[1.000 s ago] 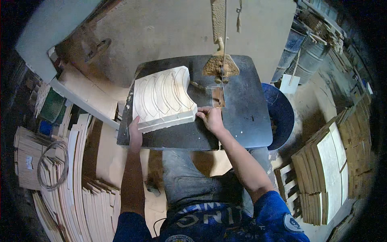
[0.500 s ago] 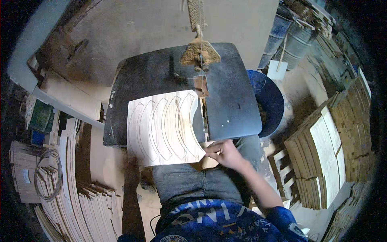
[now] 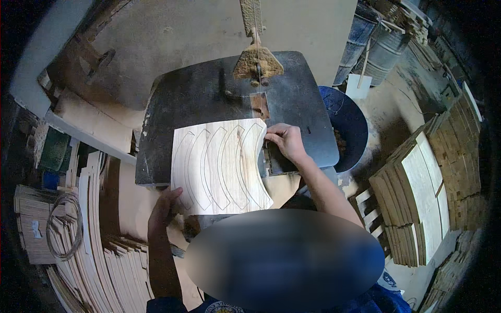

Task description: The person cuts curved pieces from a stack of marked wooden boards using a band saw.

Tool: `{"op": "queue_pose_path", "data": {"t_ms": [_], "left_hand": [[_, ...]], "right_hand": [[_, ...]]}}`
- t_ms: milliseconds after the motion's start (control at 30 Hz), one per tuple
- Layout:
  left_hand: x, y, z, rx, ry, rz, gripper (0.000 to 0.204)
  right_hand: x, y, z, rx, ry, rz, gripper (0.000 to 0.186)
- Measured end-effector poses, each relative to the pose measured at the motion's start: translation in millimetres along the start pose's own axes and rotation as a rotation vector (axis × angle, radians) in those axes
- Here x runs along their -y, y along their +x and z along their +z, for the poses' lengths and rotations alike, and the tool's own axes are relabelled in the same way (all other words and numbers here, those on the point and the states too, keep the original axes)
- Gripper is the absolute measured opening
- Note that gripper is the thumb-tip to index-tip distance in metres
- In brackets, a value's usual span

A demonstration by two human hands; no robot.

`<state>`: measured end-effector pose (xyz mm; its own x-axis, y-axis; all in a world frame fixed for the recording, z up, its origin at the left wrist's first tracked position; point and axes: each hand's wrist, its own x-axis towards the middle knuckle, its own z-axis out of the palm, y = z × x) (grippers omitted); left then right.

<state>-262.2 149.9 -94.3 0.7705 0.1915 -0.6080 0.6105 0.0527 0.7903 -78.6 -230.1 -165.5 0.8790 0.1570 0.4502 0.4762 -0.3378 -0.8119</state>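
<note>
A pale wooden board (image 3: pixel 219 167) marked with several curved outlines lies flat on the dark metal table of a band saw (image 3: pixel 209 94). Its right edge is cut in a concave curve. My left hand (image 3: pixel 163 208) grips the board's near left corner, over the table's front edge. My right hand (image 3: pixel 284 142) pinches the board's far right corner, just in front of the saw blade (image 3: pixel 257 62). Sawdust is heaped around the blade guide (image 3: pixel 257 63).
Stacks of curved wooden pieces (image 3: pixel 83 245) lie on the left, with a wire coil (image 3: pixel 62 229). More stacked wood (image 3: pixel 422 188) stands on the right. A dark blue round tub (image 3: pixel 347 125) sits right of the saw table, metal drums (image 3: pixel 376 41) behind it.
The board went from tilted up at the far left of the table to lying flat, pulled toward me. My right hand shifted to its far right corner by the blade; my left hand holds the near corner.
</note>
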Motion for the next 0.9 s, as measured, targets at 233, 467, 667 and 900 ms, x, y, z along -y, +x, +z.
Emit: {"op": "queue_pose_path", "data": {"t_ms": [233,467,667,900], "left_hand": [[13,9,-9,0.072,-0.042,0.088,0.058],[29,18,-16,0.15,-0.239,0.114,0.056],[20,12,-2,0.009,-0.265,-0.049,0.059],[27,-18,57,-0.156,-0.333,-0.063,0.052]], "right_hand": [[-6,13,-6,0.18,0.077,0.134,0.013],[1,15,-14,0.231,0.011,0.035,0.014],[29,-9,0,0.09,-0.097,0.085,0.024],[52,-75,-9,0.423,0.523,0.364,0.071]]}}
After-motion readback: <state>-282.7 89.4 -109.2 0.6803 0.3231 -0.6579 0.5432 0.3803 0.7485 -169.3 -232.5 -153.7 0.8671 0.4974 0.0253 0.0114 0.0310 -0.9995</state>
